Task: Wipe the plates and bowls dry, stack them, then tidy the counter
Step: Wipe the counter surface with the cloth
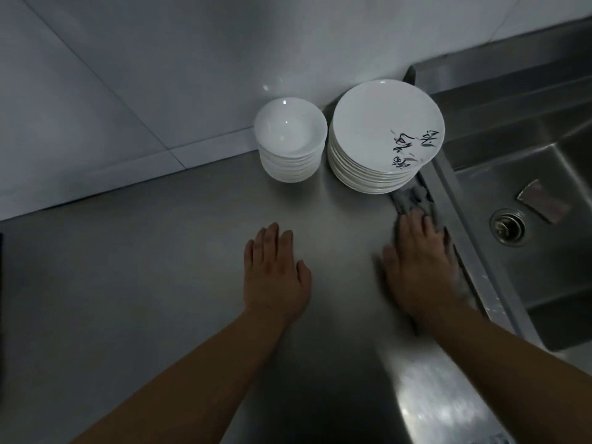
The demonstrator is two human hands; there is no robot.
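A stack of white bowls (pixel 291 139) stands at the back of the steel counter (pixel 160 267) against the wall. Right beside it is a taller stack of white plates (pixel 381 136); the top plate has black brush writing near its right rim. My right hand (pixel 419 267) lies flat with straight fingers, pressing a grey cloth (pixel 413 198) onto the counter along the sink's edge, just in front of the plates. The hand is motion-blurred. My left hand (pixel 275 274) rests palm down on the bare counter, fingers straight, holding nothing.
A steel sink (pixel 528 174) drops off at the right, with a round drain (pixel 508 227) and a small grey rag or sponge (pixel 543 200) on its floor. A white tiled wall (pixel 128 91) borders the counter at the back.
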